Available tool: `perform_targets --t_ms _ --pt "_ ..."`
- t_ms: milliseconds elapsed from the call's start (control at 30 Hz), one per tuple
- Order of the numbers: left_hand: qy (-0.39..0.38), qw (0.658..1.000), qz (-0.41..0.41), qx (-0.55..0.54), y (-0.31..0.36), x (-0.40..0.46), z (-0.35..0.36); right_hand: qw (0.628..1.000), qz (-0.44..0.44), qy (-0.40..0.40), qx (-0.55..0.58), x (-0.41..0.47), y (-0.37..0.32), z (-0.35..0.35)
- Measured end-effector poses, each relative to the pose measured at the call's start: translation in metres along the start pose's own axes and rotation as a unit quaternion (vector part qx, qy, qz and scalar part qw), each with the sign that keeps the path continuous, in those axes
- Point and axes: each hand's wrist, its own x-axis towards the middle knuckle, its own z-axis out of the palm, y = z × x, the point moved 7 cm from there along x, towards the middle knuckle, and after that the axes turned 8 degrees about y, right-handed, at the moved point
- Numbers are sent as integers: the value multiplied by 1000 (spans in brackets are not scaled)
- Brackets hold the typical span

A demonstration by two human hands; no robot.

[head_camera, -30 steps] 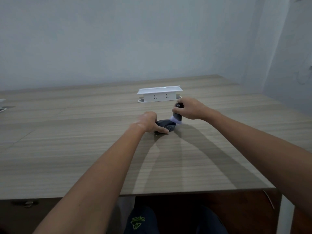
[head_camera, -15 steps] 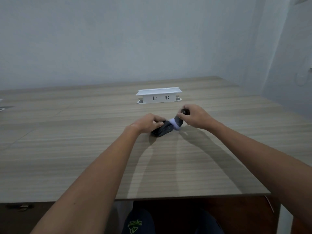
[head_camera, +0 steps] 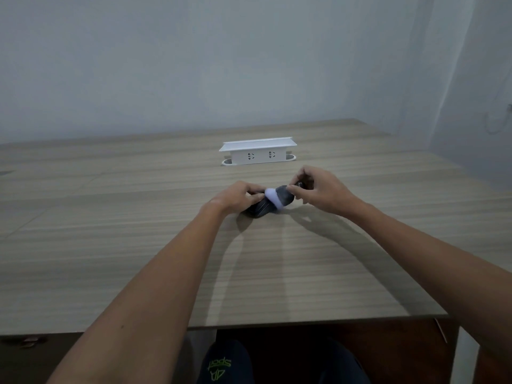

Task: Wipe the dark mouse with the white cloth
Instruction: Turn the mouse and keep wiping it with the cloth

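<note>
The dark mouse [head_camera: 258, 211] lies on the wooden table [head_camera: 138, 259] at mid-distance. My left hand [head_camera: 237, 196] grips its left, far side, and it looks tilted with its near end on the table. My right hand [head_camera: 322, 192] pinches the white cloth [head_camera: 273, 200], which shows as a white rounded tip on a dark grey body with a black end between my fingers. The white tip presses on the right upper part of the mouse. My fingers hide the far side of the mouse.
A white socket box [head_camera: 259, 154] stands on the table just behind my hands. The table's front edge [head_camera: 304, 322] runs close to my body, and its right edge slants away at the right. A pale wall rises behind the table.
My left hand has closed on the mouse and tipped it up from flat. My right hand has come down and left, and the white tip now rests on the mouse.
</note>
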Motion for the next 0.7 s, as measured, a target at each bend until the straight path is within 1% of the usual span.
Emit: perform_targets --t_ms 67,100,167,200,233,267,333,367,400,467,500,533,567,633,667,700 --pt "6 1000 -6 2 -1 1 -1 999 -15 -21 -18 -3 -3 6" --pt "9 1000 -9 3 -1 1 -1 998 -20 -9 -50 -2 0 5" --pt "10 1000 -16 0 -2 1 -1 995 -8 49 -90 0 6 -3" --pt "9 1000 -19 -1 -3 1 0 994 5 69 -84 1 6 -6" --pt "11 1000 -20 -3 -3 1 0 995 13 68 -64 1 5 -6" --pt "13 1000 -19 -5 -4 2 0 998 14 46 -33 0 2 -1" --pt "14 1000 -17 -7 -4 3 0 999 27 -28 23 -3 -5 14" --pt "14 1000 -17 -8 -4 4 0 998 35 -42 22 -4 -5 18" --pt "15 1000 -17 -9 -3 5 0 999 41 -31 2 -1 -2 18" --pt "15 1000 -20 -9 -3 5 0 996 46 31 -73 5 2 6" --pt "16 1000 -22 -10 -3 5 0 993 46 52 -94 6 0 1" --pt "16 1000 -22 -13 -3 5 1 994 46 51 -90 7 -4 -1" --pt "17 999 -20 -18 -2 5 0 997 44 26 -64 7 -9 2" --pt "16 999 -14 -26 -1 5 0 996 57 -68 -8 2 -20 17" --pt "15 999 -13 -28 -1 5 -1 993 64 -99 -14 0 -22 22" --pt "16 999 -14 -27 0 5 -1 992 67 -101 -42 2 -20 23"
